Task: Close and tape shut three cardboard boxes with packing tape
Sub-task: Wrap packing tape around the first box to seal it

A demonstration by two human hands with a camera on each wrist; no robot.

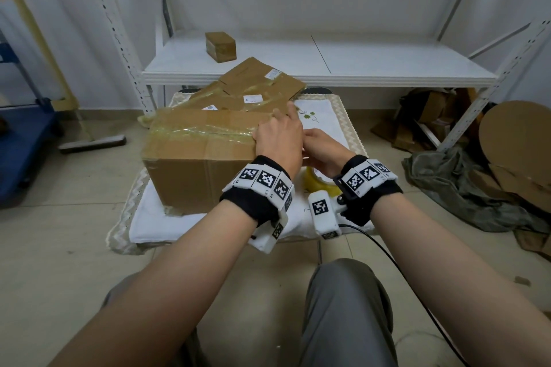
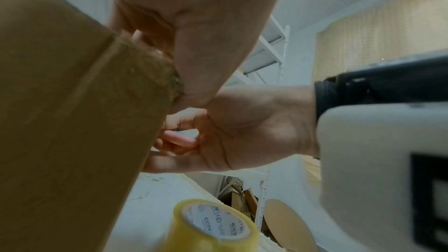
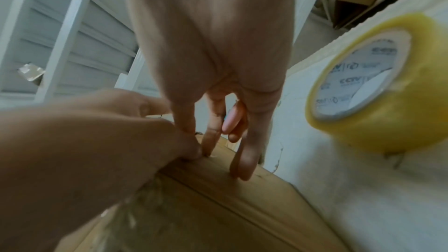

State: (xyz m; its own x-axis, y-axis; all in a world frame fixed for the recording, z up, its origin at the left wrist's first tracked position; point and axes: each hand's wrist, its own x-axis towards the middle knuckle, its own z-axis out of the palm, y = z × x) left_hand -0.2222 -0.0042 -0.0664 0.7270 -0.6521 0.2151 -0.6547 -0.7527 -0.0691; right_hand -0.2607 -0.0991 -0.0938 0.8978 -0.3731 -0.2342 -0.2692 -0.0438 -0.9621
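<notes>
A large cardboard box (image 1: 193,152) lies on a low cloth-covered table (image 1: 155,226), with shiny clear tape along its top seam. My left hand (image 1: 277,134) lies on the right end of the box top, fingers stretched over the tape and thumb (image 2: 194,76) pressed on the box's end edge. My right hand (image 1: 322,149) is at the box's right end, fingertips touching the cardboard (image 3: 218,208), and it pinches a small pink tool (image 2: 179,138) (image 3: 232,118). A yellowish roll of packing tape (image 1: 313,180) (image 2: 213,225) (image 3: 363,114) stands on the table just below both hands.
A second, flatter taped box (image 1: 256,89) lies behind the large one. A small box (image 1: 220,46) sits on the white shelf (image 1: 328,68) beyond. Cardboard scraps and a cloth (image 1: 477,188) are piled on the floor at right, and a blue cart (image 1: 21,152) stands at left.
</notes>
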